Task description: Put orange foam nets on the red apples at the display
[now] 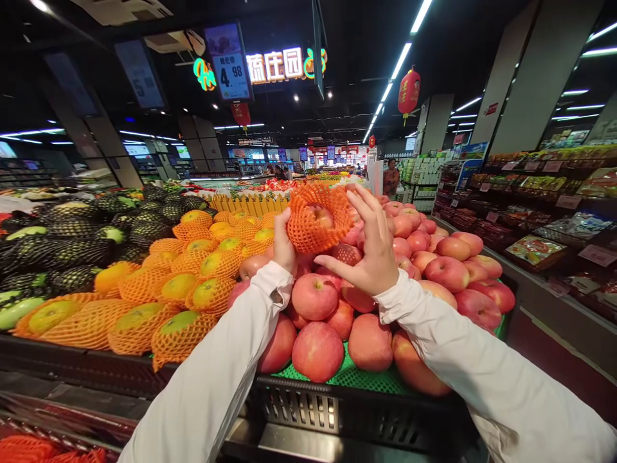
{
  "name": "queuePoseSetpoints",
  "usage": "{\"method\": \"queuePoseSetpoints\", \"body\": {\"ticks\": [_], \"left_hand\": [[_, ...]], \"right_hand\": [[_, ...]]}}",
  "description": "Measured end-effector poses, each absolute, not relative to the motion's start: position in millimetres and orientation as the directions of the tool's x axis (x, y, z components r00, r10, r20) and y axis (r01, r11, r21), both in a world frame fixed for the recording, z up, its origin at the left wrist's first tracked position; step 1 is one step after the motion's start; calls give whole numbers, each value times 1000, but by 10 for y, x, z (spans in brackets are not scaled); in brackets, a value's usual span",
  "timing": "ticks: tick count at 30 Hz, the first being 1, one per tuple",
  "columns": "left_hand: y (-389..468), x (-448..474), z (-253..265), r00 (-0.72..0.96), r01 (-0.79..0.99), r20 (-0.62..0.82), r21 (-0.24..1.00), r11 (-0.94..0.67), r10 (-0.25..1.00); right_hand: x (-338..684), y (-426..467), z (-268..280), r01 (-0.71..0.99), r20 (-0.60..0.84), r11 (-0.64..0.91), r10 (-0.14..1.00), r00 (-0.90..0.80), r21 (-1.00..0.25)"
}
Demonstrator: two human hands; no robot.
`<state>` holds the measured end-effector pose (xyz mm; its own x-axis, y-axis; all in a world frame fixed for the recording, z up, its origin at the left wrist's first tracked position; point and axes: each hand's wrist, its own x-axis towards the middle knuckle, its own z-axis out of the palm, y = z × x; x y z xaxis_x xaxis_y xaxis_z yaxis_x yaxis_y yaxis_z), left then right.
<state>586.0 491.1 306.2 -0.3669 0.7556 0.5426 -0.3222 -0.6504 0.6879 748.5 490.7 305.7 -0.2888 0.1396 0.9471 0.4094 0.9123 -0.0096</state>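
An orange foam fruit net [311, 235] is held up above the apple pile, with a pinkish apple [324, 217] partly showing through its opening. My left hand [283, 243] grips the net from its left side; most of its fingers are hidden behind it. On the other side, my right hand [371, 251] has its fingers spread and its thumb stretched out below the net. Its fingertips are at the net's right edge, and I cannot tell whether they touch it. Beneath both hands, loose red apples [315, 297] are heaped on a green mat [354, 376].
Oranges in orange foam nets [178, 287] lie to the left of the apples. Farther left are green melons in black nets [72, 225]. A black slotted crate edge [299, 405] borders the front. Shelves of packaged goods [537, 247] line the right; a person [391, 179] stands beyond.
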Motion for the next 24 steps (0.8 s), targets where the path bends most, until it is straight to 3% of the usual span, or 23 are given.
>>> {"method": "queuePoseSetpoints", "body": {"ticks": [4, 8, 11, 17, 24], "left_hand": [[4870, 5922, 3029, -302, -351, 559, 688, -635, 772], [4849, 5916, 2978, -130, -350, 477, 798, -490, 869], [4859, 5881, 2947, -91, -332, 487, 807, -488, 868], [4834, 5775, 2981, -111, -250, 529, 804, -539, 841], [4820, 5740, 3046, -49, -147, 673, 726, -672, 738]], "right_hand": [[7440, 5003, 2991, 435, 923, 900, 184, -337, -20], [7425, 5107, 2947, 374, 876, 921, 269, -400, -112], [7424, 5167, 2923, 333, 852, 920, 335, -402, -205], [7403, 5155, 2872, 382, 858, 861, 447, -253, -336], [7406, 5148, 2871, 433, 881, 777, 461, 103, -457]]}}
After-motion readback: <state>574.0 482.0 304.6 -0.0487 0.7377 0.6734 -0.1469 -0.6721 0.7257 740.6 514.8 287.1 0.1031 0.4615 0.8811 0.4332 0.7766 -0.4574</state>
